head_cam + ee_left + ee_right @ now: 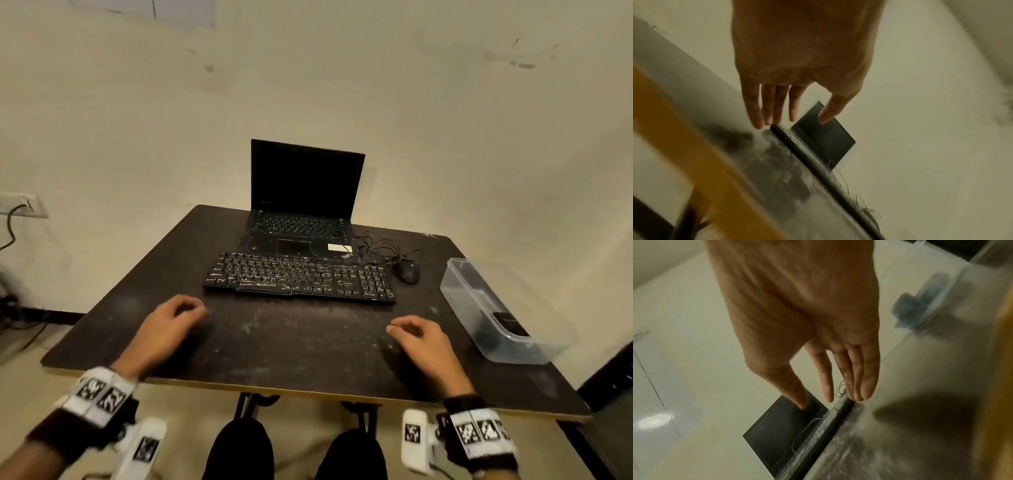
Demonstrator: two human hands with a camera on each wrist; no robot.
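A black laptop (301, 202) stands open with a dark screen at the back of the dark table (291, 346). In front of it lies a black keyboard (298, 277), and a black wired mouse (407, 272) sits to its right. My left hand (174, 322) hovers over the table near the keyboard's left end, fingers loosely relaxed and holding nothing. My right hand (419, 337) hovers below the keyboard's right end, also empty. In the wrist views the left hand (785, 113) and right hand (838, 391) show straight fingers pointing toward the keyboard (818, 164) (824, 423).
A clear plastic box (486, 308) with a dark item inside sits at the table's right edge. The mouse cable (380, 248) lies coiled beside the laptop. A wall socket with a cord (20, 205) is at the left. My knees are under the table's front edge.
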